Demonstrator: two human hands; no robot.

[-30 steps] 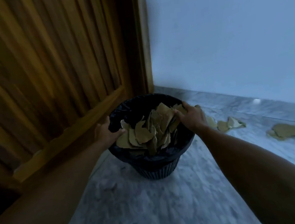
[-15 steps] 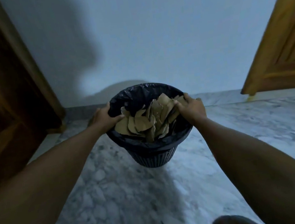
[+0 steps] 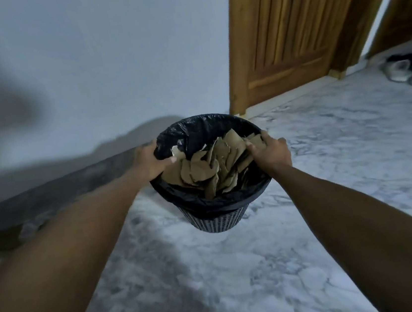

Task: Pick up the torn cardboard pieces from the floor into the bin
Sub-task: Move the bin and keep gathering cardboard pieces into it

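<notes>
A black mesh bin lined with a black bag hangs in the air above the marble floor, carried between both hands. My left hand grips its left rim, thumb inside. On the right rim, my right hand grips, fingers curled over the edge against the cardboard. Several torn brown cardboard pieces fill the bin almost to the top. One blurred brown cardboard piece lies on the floor at the far left by the wall.
A wooden door stands at the back right, with a second wooden panel beyond it. Shoes lie on the marble floor at the far right. A pale wall runs along the back left.
The view has swung right with the bin carried along in both hands: the left door is gone from sight, the right door is closer, and shoes have come into view.
</notes>
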